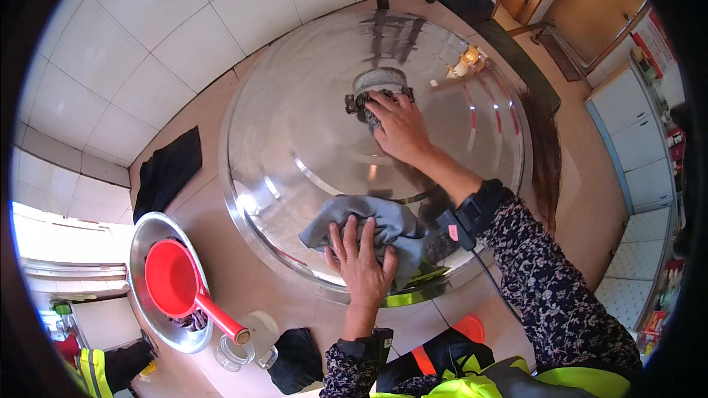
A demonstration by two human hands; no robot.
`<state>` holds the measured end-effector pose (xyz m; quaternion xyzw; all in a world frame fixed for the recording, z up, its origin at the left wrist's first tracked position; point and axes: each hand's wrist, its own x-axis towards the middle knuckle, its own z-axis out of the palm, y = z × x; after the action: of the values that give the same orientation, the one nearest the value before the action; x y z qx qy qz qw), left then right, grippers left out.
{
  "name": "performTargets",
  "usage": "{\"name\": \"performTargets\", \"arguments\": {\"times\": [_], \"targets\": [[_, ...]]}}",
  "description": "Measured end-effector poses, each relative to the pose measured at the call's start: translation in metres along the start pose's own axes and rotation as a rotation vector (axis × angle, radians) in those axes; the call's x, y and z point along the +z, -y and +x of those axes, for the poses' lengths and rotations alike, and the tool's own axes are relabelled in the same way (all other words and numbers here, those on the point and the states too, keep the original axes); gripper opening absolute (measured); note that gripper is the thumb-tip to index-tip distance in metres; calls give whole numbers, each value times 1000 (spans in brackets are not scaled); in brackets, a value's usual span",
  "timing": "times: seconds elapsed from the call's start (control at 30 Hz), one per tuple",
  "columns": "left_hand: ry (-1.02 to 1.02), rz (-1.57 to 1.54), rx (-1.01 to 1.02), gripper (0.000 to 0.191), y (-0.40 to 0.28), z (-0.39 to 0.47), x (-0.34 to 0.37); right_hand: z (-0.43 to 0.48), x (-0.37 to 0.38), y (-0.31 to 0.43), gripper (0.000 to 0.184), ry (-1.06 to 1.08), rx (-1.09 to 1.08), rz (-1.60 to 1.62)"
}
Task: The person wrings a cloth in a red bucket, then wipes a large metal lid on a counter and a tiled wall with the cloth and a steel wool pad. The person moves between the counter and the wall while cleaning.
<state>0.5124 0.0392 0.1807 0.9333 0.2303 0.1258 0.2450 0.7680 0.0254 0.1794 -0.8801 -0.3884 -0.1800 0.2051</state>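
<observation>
A large round domed metal lid (287, 116) lies before me, shiny and reflecting the room. My right hand (399, 127) is at its central handle (379, 78), with a dark grey scouring pad (371, 117) under the fingers against the handle's base. Nearer to me, my left hand (362, 257) presses with spread fingers on a crumpled blue-grey cloth (332, 221) on the lid's near slope. How far the fingers of the left hand grip the cloth cannot be told.
At left stands a metal basin (191, 235) bearing a red plastic dipper (171, 279). Beside it is a clear glass jar (260, 331). Dark cloths (168, 168) lie on the tiled surface. A white tiled wall (232, 0) rises behind. Another person's hi-vis sleeve (91, 370) shows at lower left.
</observation>
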Motion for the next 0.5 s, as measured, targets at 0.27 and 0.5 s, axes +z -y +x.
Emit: {"name": "performTargets", "arguments": {"times": [0.27, 0.5], "targets": [[-16, -22, 15, 53, 2, 0, 3, 25, -4, -1, 31, 248, 211, 340], [-35, -39, 11, 52, 4, -1, 3, 16, -16, -2, 25, 231, 210, 431]]}}
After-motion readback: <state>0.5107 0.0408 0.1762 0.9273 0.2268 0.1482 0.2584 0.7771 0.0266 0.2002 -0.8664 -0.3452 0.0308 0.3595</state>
